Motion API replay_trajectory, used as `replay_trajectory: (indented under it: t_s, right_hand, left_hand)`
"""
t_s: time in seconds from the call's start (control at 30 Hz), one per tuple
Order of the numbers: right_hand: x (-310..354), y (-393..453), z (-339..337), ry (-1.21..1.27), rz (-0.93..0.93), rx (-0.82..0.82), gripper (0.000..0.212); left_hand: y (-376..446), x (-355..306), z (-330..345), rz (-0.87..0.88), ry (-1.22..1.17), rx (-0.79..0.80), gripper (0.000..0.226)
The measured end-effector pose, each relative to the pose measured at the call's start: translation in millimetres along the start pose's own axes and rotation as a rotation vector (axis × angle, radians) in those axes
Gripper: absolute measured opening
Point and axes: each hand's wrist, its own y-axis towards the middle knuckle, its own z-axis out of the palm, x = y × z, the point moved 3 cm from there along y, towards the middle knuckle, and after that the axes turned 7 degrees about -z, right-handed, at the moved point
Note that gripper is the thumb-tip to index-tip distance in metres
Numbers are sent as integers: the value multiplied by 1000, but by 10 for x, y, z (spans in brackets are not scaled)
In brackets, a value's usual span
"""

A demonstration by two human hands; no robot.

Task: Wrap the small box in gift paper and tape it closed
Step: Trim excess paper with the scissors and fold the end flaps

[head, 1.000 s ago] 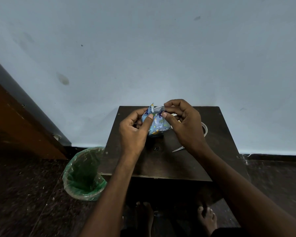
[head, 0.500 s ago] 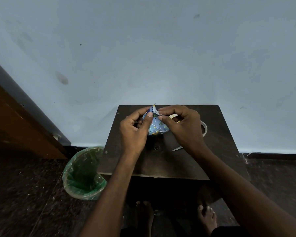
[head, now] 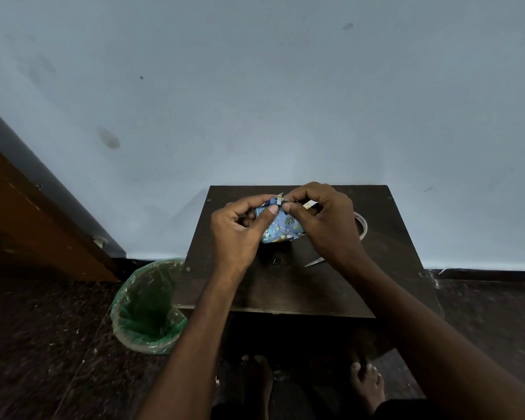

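A small box wrapped in blue patterned gift paper (head: 281, 227) is held just above the dark wooden table (head: 285, 286). My left hand (head: 240, 231) grips its left side, thumb pressing the top edge. My right hand (head: 325, 222) pinches the paper fold at the top of the box, and a short strip of tape (head: 310, 204) sticks out behind its fingers. A roll of clear tape (head: 362, 227) lies on the table, mostly hidden by my right hand. Only the tips of the scissors (head: 314, 262) show below my right wrist.
A bin lined with a green bag (head: 147, 307) stands on the floor left of the table. A pale blue wall rises right behind the table. A wooden door (head: 28, 225) is at the left. Bare feet (head: 367, 386) show under the table's near edge.
Both hands have lowered the wrapped box slightly toward the table, and my right fingers have shifted from above the box down onto the top fold.
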Motion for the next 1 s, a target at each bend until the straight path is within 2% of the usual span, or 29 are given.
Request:
replay_trajectory:
  t_s: [0.27, 0.47, 0.57, 0.83, 1.0]
  right_hand:
    - [50, -11, -39, 49, 50, -59, 12]
    - [36, 23, -63, 53, 40, 30, 17]
    - [33, 29, -64, 89, 62, 43, 26]
    - [28, 3, -46, 44, 87, -12, 18]
    - [39, -13, -47, 61, 95, -10, 22]
  left_hand:
    - [1, -23, 0, 33, 55, -22, 27]
    - [1, 3, -8, 34, 104, -83, 18]
    - [3, 14, -14, 49, 149, -63, 18]
    - [3, -54, -40, 105, 218, 9, 17]
    - [-16, -86, -48, 143, 241, 12, 23]
